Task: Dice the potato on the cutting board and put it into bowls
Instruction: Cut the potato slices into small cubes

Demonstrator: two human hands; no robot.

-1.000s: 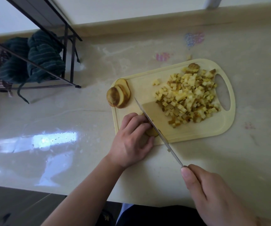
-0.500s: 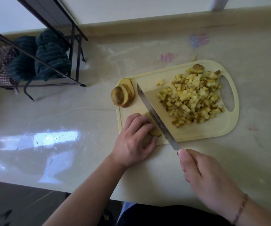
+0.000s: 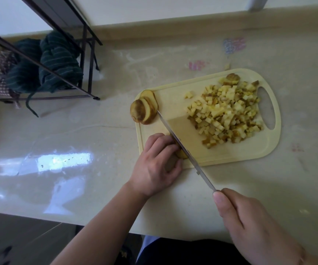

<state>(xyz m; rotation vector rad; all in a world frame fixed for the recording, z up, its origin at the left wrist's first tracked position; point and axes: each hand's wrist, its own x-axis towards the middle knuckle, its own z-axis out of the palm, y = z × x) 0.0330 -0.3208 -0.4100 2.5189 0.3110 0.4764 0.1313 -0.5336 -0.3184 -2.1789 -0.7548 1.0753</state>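
— Where's the potato?
— On the cutting board (image 3: 231,155): left hand (image 3: 159,165) curled over a potato piece (image 3: 180,153) at its near-left corner, diced heap (image 3: 229,113) toward the handle.
— Right hand (image 3: 250,222)?
— Gripping the knife (image 3: 183,146) — blade against that piece.

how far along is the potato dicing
Mostly done: a big pile of diced potato sits on the cutting board. In hand: the left hand holds a potato piece while the right hand works the knife. Left: the potato slices, and no bowls are in view.
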